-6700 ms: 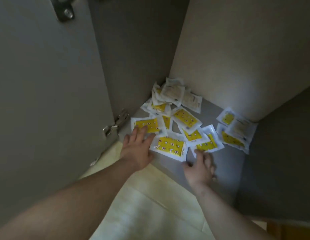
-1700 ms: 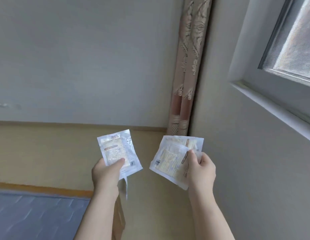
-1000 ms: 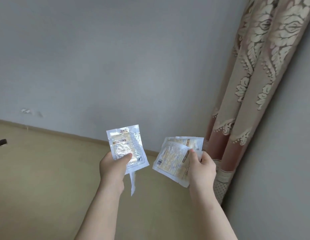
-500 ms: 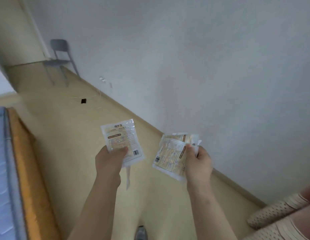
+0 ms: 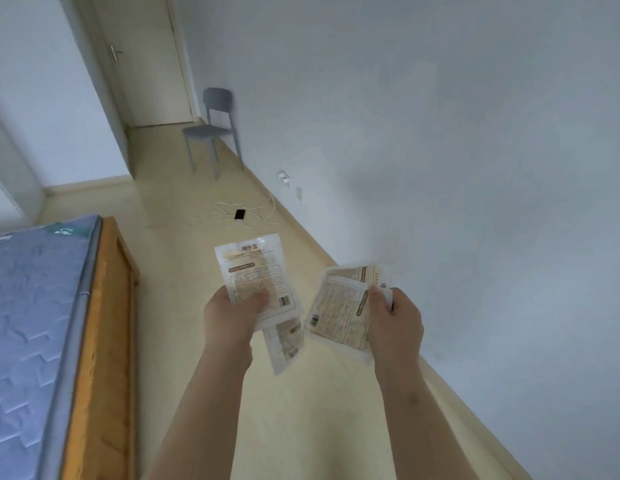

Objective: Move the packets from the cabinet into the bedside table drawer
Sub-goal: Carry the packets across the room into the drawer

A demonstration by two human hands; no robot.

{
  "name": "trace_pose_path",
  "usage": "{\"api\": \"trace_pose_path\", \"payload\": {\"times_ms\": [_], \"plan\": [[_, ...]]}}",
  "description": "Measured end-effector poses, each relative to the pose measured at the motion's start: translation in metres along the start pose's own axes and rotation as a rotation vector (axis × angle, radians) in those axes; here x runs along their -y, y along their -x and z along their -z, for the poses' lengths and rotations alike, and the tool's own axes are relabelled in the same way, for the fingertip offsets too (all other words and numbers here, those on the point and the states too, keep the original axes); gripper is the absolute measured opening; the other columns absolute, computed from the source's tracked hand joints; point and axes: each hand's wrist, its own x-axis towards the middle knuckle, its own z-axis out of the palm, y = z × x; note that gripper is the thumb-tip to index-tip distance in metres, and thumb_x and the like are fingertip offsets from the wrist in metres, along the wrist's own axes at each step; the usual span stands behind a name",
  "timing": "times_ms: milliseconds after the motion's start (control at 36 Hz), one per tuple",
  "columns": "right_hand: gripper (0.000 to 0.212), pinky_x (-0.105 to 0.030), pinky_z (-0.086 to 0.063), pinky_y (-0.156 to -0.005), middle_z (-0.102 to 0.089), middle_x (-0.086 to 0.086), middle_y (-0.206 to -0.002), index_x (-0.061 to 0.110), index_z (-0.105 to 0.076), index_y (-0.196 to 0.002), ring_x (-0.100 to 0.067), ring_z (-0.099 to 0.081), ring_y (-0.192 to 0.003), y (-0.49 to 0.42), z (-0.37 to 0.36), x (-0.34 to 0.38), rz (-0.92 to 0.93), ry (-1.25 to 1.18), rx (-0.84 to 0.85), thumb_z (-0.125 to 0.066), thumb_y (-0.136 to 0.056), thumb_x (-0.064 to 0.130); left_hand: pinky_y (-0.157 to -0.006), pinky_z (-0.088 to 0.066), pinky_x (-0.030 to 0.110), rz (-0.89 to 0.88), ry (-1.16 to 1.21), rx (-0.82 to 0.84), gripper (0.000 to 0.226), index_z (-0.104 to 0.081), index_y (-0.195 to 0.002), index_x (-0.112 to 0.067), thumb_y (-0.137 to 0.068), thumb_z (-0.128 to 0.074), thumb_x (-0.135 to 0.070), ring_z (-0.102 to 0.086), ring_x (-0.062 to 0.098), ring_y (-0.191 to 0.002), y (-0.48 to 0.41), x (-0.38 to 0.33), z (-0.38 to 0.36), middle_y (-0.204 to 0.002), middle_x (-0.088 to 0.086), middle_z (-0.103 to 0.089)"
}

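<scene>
Evidently this is the carry: the left hand (image 5: 232, 313) pinches a couple of packets (image 5: 253, 271) in curled fingers, the right hand (image 5: 396, 318) clamps another small stack (image 5: 339, 306), both held above the floor (image 5: 184, 271) beside the bed (image 5: 35, 306). No bedside table shows; next likely means reaching its drawer

A second clear plastic packet with a beige printed label (image 5: 284, 344) hangs half hidden behind the left hand (image 5: 230, 318) and the front packet (image 5: 253, 268) it pinches. The overlapped clear printed packets (image 5: 338, 315) in the right hand (image 5: 396, 323) blur along their top edge, so their number cannot be told. Left of the left hand, the blue quilted mattress (image 5: 28, 306) is cut off by the left and bottom edges.
</scene>
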Motion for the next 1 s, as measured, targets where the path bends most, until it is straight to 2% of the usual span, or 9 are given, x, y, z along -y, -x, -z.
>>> {"api": "trace_pose_path", "payload": {"times_ms": [278,500,583,694,750,806,861,944,1000], "plan": [[0.032,-0.029,-0.035,-0.058,-0.045,-0.006,-0.067,0.009,-0.039,-0.066,-0.02,-0.043,-0.062,-0.15,-0.138,-0.004,-0.061,0.002,0.124,-0.049,-0.094,0.023,-0.064,-0.048,0.025,-0.007,-0.014,-0.148,0.023,-0.06,-0.078,-0.018,-0.084,-0.063,0.004,-0.06,0.017,-0.072,-0.168,-0.022,-0.044,-0.08,0.0,-0.065],[0.034,-0.031,-0.035,-0.059,-0.044,-0.005,-0.066,0.011,-0.038,-0.065,-0.021,-0.042,-0.063,-0.281,-0.278,0.034,-0.064,-0.006,0.241,-0.05,-0.094,0.025,-0.072,-0.049,0.03,-0.074,0.018,-0.234,0.023,-0.059,-0.081,-0.021,-0.086,-0.062,0.001,-0.061,0.015,-0.078,-0.326,-0.093,-0.082,-0.084,-0.003,-0.064],[0.034,-0.031,-0.037,-0.058,-0.045,-0.005,-0.066,0.009,-0.039,-0.066,-0.02,-0.043,-0.063,-0.306,-0.335,0.052,-0.039,-0.009,0.325,-0.049,-0.094,0.026,-0.071,-0.047,0.03,-0.084,-0.013,-0.316,0.022,-0.06,-0.085,-0.022,-0.085,-0.065,-0.001,-0.062,0.014,-0.078,-0.377,-0.107,-0.071,-0.086,-0.004,-0.065],[0.035,-0.038,-0.048,-0.06,-0.053,-0.009,-0.07,-0.004,-0.049,-0.078,-0.021,-0.049,-0.065,-0.332,-0.412,0.061,-0.005,-0.025,0.414,-0.05,-0.093,0.027,-0.072,-0.043,0.031,-0.059,-0.02,-0.462,0.021,-0.06,-0.103,-0.016,-0.087,-0.063,-0.002,-0.059,0.02,-0.085,-0.442,-0.114,-0.041,-0.096,0.002,-0.063],[0.035,-0.034,-0.04,-0.056,-0.046,-0.006,-0.065,0.001,-0.042,-0.068,-0.02,-0.043,-0.062,-0.346,-0.453,0.063,0.002,-0.023,0.421,-0.05,-0.093,0.025,-0.07,-0.043,0.028,-0.056,-0.01,-0.511,0.025,-0.06,-0.109,-0.011,-0.087,-0.062,-0.001,-0.058,0.021,-0.086,-0.479,-0.115,-0.025,-0.098,0.004,-0.061],[0.037,-0.03,-0.034,-0.056,-0.041,-0.003,-0.061,0.009,-0.035,-0.062,-0.019,-0.04,-0.061,-0.359,-0.495,0.066,0.006,-0.013,0.424,-0.05,-0.092,0.024,-0.066,-0.043,0.025,-0.051,0.011,-0.53,0.025,-0.061,-0.109,-0.008,-0.086,-0.063,0.001,-0.058,0.02,-0.084,-0.522,-0.119,-0.013,-0.099,0.005,-0.062],[0.036,-0.03,-0.037,-0.057,-0.044,-0.004,-0.062,0.007,-0.038,-0.063,-0.02,-0.043,-0.061,-0.373,-0.542,0.071,0.0,-0.017,0.442,-0.05,-0.092,0.024,-0.062,-0.044,0.023,-0.05,0.024,-0.518,0.023,-0.062,-0.105,-0.009,-0.085,-0.064,0.001,-0.059,0.019,-0.08,-0.57,-0.13,-0.002,-0.098,0.005,-0.063],[0.032,-0.031,-0.039,-0.058,-0.046,-0.004,-0.063,0.01,-0.042,-0.065,-0.02,-0.045,-0.062,-0.394,-0.615,0.089,-0.008,-0.022,0.46,-0.05,-0.092,0.026,-0.066,-0.048,0.029,-0.059,0.054,-0.478,0.022,-0.061,-0.098,-0.014,-0.084,-0.065,0.002,-0.061,0.018,-0.076,-0.644,-0.161,0.016,-0.089,0.002,-0.065],[0.033,-0.031,-0.04,-0.058,-0.048,-0.004,-0.062,0.01,-0.044,-0.065,-0.02,-0.047,-0.061,-0.41,-0.659,0.108,0.0,-0.023,0.467,-0.05,-0.092,0.027,-0.061,-0.047,0.029,-0.085,0.038,-0.471,0.022,-0.061,-0.099,-0.013,-0.084,-0.064,0.002,-0.061,0.017,-0.074,-0.69,-0.185,0.029,-0.083,-0.003,-0.064]]}}
